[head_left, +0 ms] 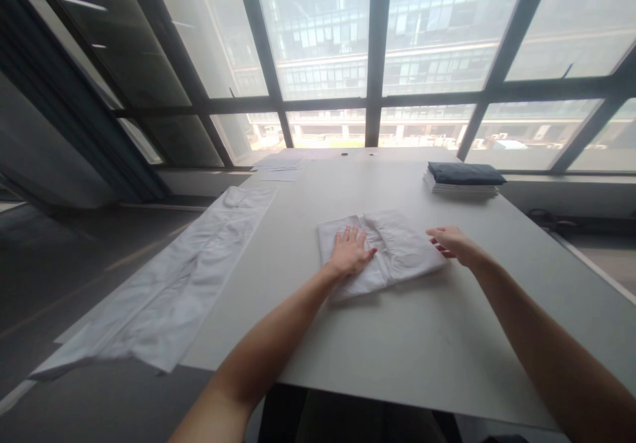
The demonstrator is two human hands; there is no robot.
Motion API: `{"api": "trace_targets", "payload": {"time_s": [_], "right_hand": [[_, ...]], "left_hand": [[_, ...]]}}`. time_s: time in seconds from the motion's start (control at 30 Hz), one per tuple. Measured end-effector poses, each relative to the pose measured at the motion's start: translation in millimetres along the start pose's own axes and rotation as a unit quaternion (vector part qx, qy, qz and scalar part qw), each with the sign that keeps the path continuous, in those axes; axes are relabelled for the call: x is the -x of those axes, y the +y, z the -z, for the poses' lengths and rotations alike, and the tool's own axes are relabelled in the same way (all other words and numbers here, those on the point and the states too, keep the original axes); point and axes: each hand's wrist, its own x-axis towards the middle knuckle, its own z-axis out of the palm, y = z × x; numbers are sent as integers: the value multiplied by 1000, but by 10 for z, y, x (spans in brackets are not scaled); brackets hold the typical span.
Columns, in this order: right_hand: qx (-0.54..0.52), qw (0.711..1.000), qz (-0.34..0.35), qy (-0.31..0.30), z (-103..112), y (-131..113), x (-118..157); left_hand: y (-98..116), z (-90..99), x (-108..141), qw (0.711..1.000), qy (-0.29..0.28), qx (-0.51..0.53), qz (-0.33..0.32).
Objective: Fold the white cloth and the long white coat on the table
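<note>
A white garment, folded into a rough rectangle with creases and a loose fold across its middle, lies on the white table. Flat on its left part rests my left hand, palm down with fingers spread. My right hand is at the garment's right edge, fingers slightly bent and apart. Whether its fingertips touch the fabric is hard to see. To the left, a second white garment is stretched out lengthwise, wrinkled, its near end hanging past the table's edge.
At the back right stands a stack of folded white cloth with a dark folded cloth on top. White sheets lie at the far left corner. Large windows rise behind the table, and a dark curtain hangs at left.
</note>
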Motion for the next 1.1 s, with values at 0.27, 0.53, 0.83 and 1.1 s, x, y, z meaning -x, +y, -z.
{"api": "trace_targets", "payload": {"time_s": [0.27, 0.53, 0.83, 1.1], "right_hand": [[-186, 965, 4, -183, 3, -216, 228], [-193, 972, 31, -131, -126, -492, 328], [-158, 978, 54, -127, -210, -898, 527], [-105, 987, 78, -97, -449, -1274, 687]], "left_hand": [[-79, 15, -36, 997, 78, -4, -8], [-76, -115, -58, 995, 100, -18, 3], [-102, 5, -100, 993, 116, -4, 6], [-129, 123, -68, 995, 99, 9, -5]]}}
